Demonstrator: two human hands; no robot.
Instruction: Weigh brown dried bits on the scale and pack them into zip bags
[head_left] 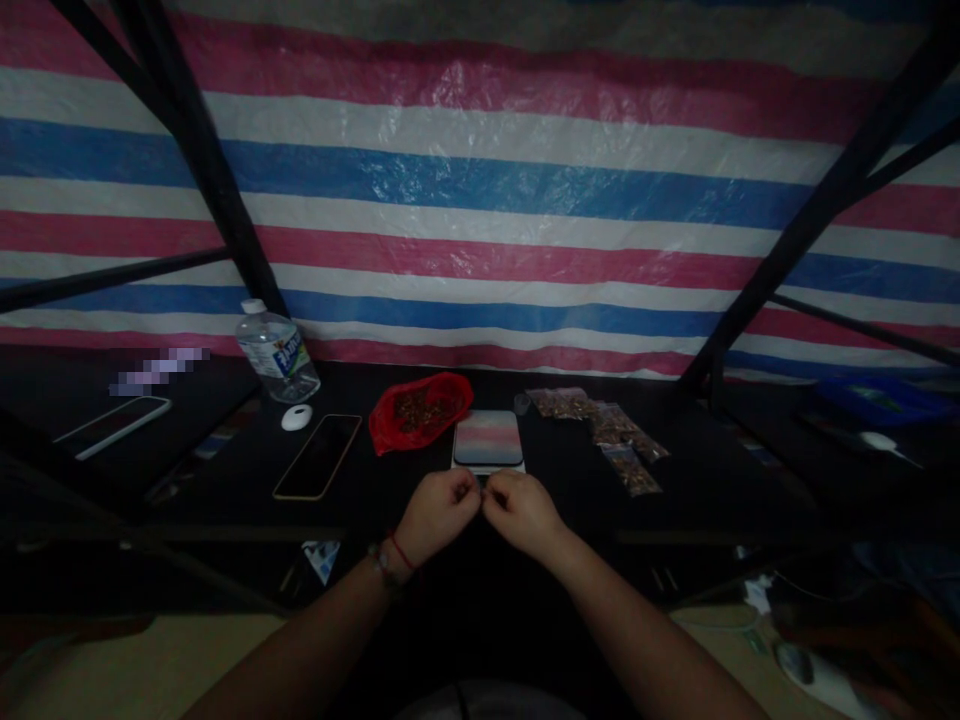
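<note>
My left hand (441,508) and my right hand (520,508) meet at the near edge of a small digital scale (488,437). Both are closed in a pinch, fingertips almost touching. Whatever they pinch is too small and dark to make out. Nothing lies on the scale's shiny plate. Behind my left hand, a red plastic bag or tray (382,425) holds many small brass-coloured pieces (424,408). To the right of the scale lie several small clear bags (631,468) filled with similar pieces. A little clear cup (521,404) stands beside the scale.
On the left of the black table (570,500) are a phone (319,457), a white rounded object (297,417) and a clear plastic bottle (277,352). Dark metal posts (217,190) frame a striped plastic sheet (480,200). A blue tray (885,400) sits far right.
</note>
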